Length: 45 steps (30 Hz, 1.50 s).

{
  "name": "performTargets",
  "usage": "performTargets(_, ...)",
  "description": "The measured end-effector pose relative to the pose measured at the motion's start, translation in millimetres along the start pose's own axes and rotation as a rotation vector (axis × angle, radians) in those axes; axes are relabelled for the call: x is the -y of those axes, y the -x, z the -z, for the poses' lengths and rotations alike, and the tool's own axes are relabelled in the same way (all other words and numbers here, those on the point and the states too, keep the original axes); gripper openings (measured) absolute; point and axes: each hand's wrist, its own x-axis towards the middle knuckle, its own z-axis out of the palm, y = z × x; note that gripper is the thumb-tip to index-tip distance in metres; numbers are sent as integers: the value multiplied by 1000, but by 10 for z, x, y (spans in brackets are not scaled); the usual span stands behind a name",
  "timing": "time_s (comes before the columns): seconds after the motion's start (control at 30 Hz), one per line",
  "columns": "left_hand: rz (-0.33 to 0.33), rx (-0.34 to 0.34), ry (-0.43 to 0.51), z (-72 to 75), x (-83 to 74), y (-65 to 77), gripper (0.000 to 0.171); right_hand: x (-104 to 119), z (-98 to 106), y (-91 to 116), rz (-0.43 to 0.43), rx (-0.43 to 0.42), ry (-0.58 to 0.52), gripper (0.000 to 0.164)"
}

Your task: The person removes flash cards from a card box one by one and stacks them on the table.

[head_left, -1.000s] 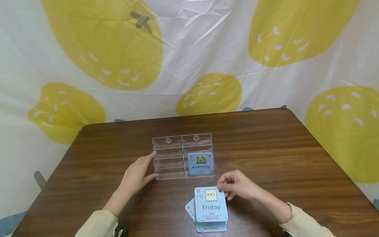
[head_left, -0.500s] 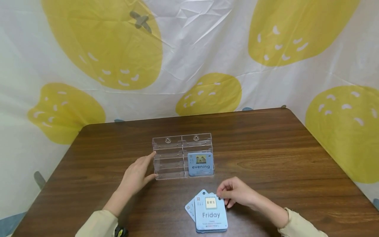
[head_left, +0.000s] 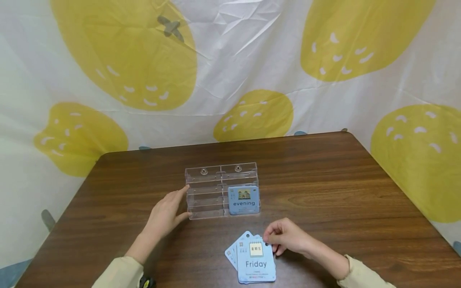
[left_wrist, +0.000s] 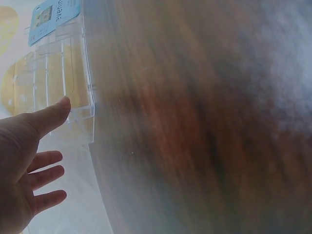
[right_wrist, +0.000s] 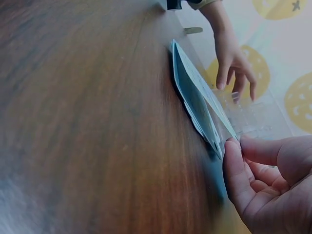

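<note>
With thumb and forefinger, my right hand [head_left: 288,239] pinches the top right corner of the light blue card reading "Friday" [head_left: 256,265]. In the right wrist view that card [right_wrist: 207,90] tilts up at the pinched end over a small stack of cards [right_wrist: 192,105], with a gap between them. A clear plastic holder [head_left: 206,197] with stepped compartments in two columns stands beyond. My left hand [head_left: 166,211] has its fingers extended at the holder's left side, thumb by the lower front corner. A blue "evening" card [head_left: 244,200] stands in the front right compartment.
Both things stand on a dark brown wooden table [head_left: 335,180]. Fanned cards [head_left: 232,252] stick out to the left under the "Friday" card. Behind the table hangs a white curtain [head_left: 248,48] with yellow fruit prints.
My right hand has lowered the "Friday" card toward me, so it now covers the lower edge of the stack and reveals more card tops behind. My left hand has stayed put.
</note>
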Motion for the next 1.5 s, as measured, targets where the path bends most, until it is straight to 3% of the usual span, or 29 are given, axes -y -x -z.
performTargets(0.57, 15, 10, -3, 0, -3, 7, 79, 8, 16, 12, -2, -26, 50, 13)
performTargets(0.93, 15, 9, -2, -6, -5, 11, 79, 102, 123, 46, 81, -152, 329, 10)
performTargets(1.5, 1, -1, -3, -5, -3, 7, 79, 254, 288, 36, 105, -202, 338, 14)
